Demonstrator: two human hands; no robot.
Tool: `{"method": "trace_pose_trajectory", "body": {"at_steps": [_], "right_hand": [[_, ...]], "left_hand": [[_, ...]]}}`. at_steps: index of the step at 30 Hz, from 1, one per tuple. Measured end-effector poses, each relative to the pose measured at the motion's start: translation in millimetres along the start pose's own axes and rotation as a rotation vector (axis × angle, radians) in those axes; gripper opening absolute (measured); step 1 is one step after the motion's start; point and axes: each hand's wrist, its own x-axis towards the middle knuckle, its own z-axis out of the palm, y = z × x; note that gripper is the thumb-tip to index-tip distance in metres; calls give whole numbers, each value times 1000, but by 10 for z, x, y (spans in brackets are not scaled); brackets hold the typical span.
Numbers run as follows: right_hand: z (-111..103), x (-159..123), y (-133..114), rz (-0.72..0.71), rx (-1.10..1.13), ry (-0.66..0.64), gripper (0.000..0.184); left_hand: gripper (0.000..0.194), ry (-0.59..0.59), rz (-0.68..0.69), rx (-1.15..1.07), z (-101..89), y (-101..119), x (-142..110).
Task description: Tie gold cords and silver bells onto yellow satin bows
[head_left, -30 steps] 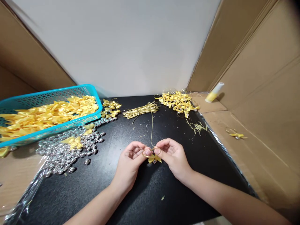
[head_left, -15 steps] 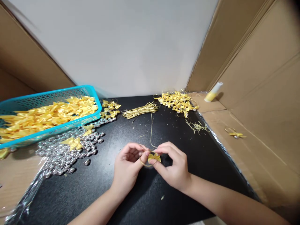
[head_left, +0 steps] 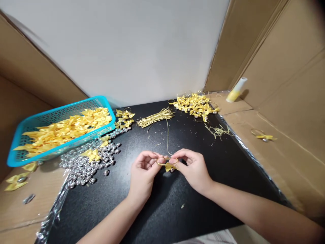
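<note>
Over the middle of the black table, my left hand [head_left: 142, 174] pinches a gold cord [head_left: 160, 164] between thumb and fingers. The cord is bent into a loop. From the loop hangs a yellow ribbon bow [head_left: 168, 167] with a small silver bead below it. My right hand [head_left: 195, 171] is closed on the cord's other side, thumb and finger pressed together just above the bow. Fingertips hide where the cord crosses. One long strand of cord rises away from between the hands toward the bundle of gold cords [head_left: 155, 117].
A turquoise basket [head_left: 63, 145] of yellow bows stands left. Silver beads [head_left: 86, 166] are scattered before it. Finished-looking bows with loops [head_left: 195, 105] are piled at the back right, near cord scraps [head_left: 217, 130]. A white-and-yellow tube [head_left: 236, 89] stands on cardboard, with another looped bow [head_left: 264, 137] nearby.
The bow has tipped from facing up to hanging below the loop, and its silver bead now shows. My right fingers have shifted from the bow to the cord. The camera view has turned slightly left.
</note>
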Motion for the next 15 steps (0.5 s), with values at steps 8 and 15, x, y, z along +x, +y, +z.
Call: {"method": "trace_pose_trajectory", "body": {"at_steps": [8, 15], "right_hand": [[20, 12, 2, 169, 170, -7, 7], [27, 23, 33, 317, 354, -24, 14]], "left_hand": [[20, 9, 35, 16, -17, -18, 0], [27, 15, 160, 153, 26, 19, -37]]}}
